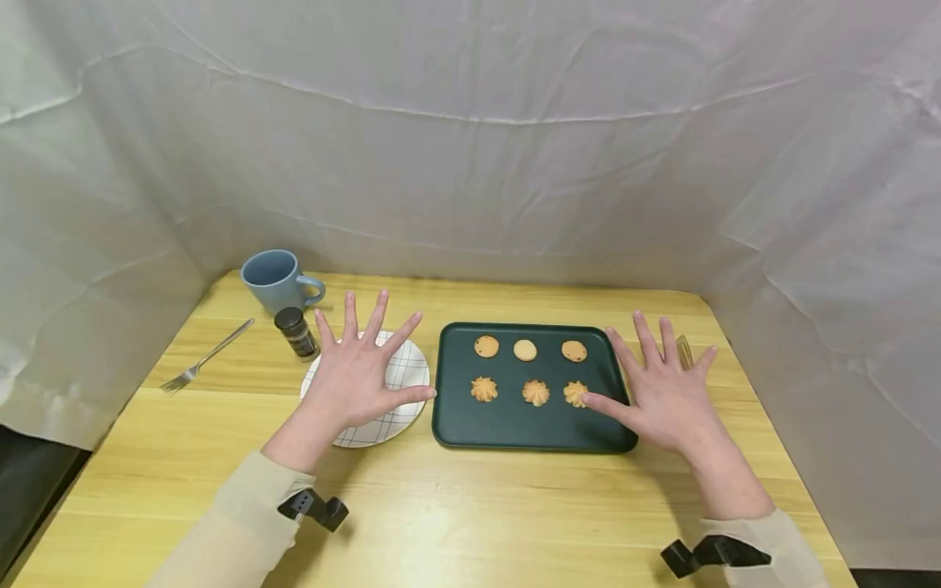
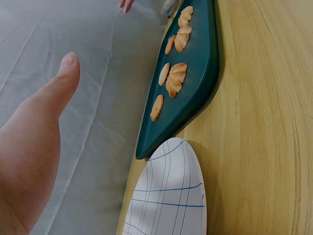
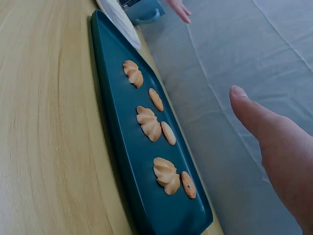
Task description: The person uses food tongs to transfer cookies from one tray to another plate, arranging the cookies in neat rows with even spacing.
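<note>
With fingers spread, my left hand [image 1: 351, 371] hovers over a white plate [image 1: 408, 371] patterned with thin grid lines, holding nothing. My right hand [image 1: 665, 392], also spread and holding nothing, is above the right edge of a dark green tray [image 1: 507, 433]. On that tray lie several cookies in two rows: flat round ones, such as the plain cookie [image 1: 525, 350], at the back, and ridged flower-shaped ones, such as the middle cookie [image 1: 536, 393], in front. In the head view the right thumb overlaps the right flower-shaped cookie [image 1: 574, 394]. Both wrist views show the thumbs apart from the tray.
At the back left stands a blue mug [image 1: 272, 282], with a black-capped jar [image 1: 297, 333] just in front of it. Further left lies a metal fork [image 1: 209, 357]. A small yellowish object [image 1: 684, 352] is partly hidden behind the right hand. Pale curtains [image 1: 515, 180] surround the wooden table [image 1: 441, 523].
</note>
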`<state>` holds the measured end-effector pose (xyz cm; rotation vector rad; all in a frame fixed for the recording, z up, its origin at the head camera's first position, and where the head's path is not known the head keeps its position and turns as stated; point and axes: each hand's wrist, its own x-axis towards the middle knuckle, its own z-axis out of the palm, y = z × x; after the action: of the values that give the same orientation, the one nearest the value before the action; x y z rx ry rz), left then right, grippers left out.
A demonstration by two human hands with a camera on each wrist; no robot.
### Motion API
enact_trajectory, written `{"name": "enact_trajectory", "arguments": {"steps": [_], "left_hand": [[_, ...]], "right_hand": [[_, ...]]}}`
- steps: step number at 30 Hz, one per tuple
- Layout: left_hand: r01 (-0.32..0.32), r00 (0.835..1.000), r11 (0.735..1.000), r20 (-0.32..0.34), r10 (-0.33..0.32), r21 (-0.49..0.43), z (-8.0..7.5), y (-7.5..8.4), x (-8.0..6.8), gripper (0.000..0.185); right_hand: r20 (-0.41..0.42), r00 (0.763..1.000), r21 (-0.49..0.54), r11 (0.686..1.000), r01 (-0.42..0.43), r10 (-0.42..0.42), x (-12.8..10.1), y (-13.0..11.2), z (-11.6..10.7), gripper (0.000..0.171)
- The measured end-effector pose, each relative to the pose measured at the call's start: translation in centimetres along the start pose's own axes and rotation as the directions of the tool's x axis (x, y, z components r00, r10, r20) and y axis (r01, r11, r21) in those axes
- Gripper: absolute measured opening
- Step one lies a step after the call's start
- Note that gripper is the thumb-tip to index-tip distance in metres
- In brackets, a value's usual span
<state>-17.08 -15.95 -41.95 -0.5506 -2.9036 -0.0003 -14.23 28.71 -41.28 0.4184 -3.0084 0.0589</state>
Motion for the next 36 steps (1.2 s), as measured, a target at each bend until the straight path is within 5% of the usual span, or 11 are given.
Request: {"name": "enact_trajectory", "arguments": {"steps": [16, 36], "left_hand": [[-0.011, 0.999, 0.999, -0.038, 0.009, -0.049, -0.6, -0.8, -1.6, 0.111], [0.075, 0.992, 0.983, -0.087, -0.091, -0.168, -1.0, -3.4, -4.1, 0.104]], "right_hand": [[-0.007, 0.999, 0.027, 0.999, -0.042, 0.042, -1.8, 1.8, -0.3, 0.110], [-0.119, 0.991, 0.134, 0.990, -0.044, 0.060, -3.3, 4.4, -0.2, 0.103]]}}
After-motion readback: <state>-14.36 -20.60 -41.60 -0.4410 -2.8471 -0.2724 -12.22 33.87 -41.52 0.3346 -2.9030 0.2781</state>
